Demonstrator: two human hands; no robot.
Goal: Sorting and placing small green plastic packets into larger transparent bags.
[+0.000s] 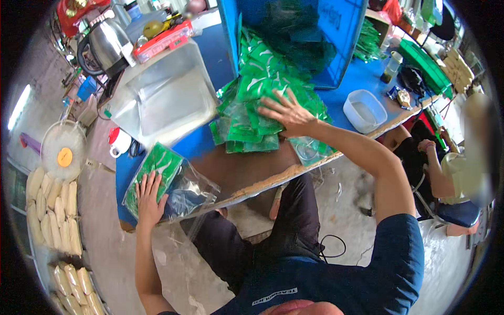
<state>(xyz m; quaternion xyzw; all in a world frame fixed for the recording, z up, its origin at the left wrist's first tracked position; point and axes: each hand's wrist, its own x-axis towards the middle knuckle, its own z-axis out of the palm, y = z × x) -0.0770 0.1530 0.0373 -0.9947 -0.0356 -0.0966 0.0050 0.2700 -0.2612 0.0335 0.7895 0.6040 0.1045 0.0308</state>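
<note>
My left hand (150,195) lies flat, fingers stretched, on a stack of green printed plastic packets (164,164) inside a clear plastic bag (195,190) at the table's left front corner. Further right, my right hand (287,113) rests with fingers spread on a large loose heap of similar green packets (262,86). This heap spills toward me out of a blue plastic crate (338,47) tipped on its side. The heap's near packets reach almost to the table's front edge. Whether my right fingers pinch a single packet does not show.
A metal tray (176,89) stands left of the heap, near a steel kettle (106,44) and a red box (164,41). A white-and-red cup (119,143) is at the left edge. Right are a clear plastic tub (365,111), a jar (391,67) and a seated person (438,168).
</note>
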